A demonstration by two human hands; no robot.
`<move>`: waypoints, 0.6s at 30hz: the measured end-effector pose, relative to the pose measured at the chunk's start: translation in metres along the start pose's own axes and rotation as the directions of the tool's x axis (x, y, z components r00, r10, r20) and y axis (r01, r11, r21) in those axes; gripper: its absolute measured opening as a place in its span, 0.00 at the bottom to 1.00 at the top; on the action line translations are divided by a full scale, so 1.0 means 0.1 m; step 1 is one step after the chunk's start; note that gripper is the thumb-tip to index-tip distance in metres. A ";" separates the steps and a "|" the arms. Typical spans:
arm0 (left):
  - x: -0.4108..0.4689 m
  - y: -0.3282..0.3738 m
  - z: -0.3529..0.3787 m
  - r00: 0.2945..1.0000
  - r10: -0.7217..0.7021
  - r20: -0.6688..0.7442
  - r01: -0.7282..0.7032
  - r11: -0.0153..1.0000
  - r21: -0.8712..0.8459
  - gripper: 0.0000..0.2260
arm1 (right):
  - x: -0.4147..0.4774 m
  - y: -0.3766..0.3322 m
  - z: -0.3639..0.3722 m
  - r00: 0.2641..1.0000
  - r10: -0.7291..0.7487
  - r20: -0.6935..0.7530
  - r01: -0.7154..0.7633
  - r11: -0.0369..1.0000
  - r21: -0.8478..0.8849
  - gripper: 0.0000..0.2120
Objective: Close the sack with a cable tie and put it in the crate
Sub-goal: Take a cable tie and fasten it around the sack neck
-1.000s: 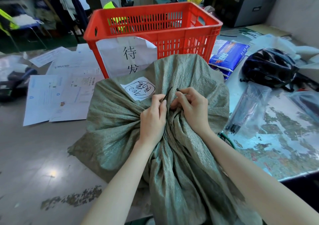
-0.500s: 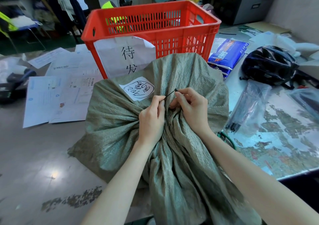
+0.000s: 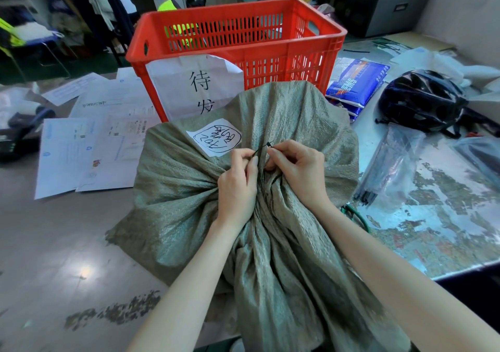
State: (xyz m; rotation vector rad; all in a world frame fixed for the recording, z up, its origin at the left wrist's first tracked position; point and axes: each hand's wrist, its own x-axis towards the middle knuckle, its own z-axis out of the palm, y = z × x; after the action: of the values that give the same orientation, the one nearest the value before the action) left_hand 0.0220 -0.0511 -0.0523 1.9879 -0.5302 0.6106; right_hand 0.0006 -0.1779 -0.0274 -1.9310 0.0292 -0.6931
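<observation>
Sack [image 3: 189, 189] neck gathered, left hand [image 3: 236, 186] and right hand [image 3: 299, 173] both pinching cable tie [image 3: 263, 147]; cinching apparently unfinished, crate [image 3: 235, 38] transfer not begun.

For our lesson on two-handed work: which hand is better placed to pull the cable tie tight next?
Probably the left hand: its thumb and forefinger pinch the black cable tie above the gathered neck of the sack. The right hand grips the bunched fabric beside it, so it suits steadying.
</observation>
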 end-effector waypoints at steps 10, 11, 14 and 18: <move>0.01 -0.03 -0.01 0.999 -0.035 -0.005 0.035 0.999 -0.014 0.07 | 0.05 0.02 0.02 0.999 -0.015 0.038 0.018 0.997 -0.072 0.03; 0.01 -0.04 -0.01 1.000 -0.030 0.002 0.030 0.999 -0.016 0.07 | 0.05 0.02 0.02 0.999 -0.022 0.044 0.026 0.996 -0.083 0.03; 0.01 -0.06 -0.01 0.997 -0.073 -0.002 0.073 0.996 -0.052 0.07 | 0.05 0.02 0.03 0.997 -0.050 0.053 0.056 0.992 -0.109 0.03; 0.00 -0.07 -0.02 0.985 -0.171 0.017 0.172 0.977 -0.123 0.07 | 0.05 0.00 0.03 0.992 -0.093 0.086 0.105 0.984 -0.142 0.02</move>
State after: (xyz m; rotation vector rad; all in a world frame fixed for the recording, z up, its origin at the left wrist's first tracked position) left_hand 0.0257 -0.0467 -0.0562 1.8945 -0.3854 0.4534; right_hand 0.0061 -0.1773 -0.0265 -2.1109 -0.0681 -0.6955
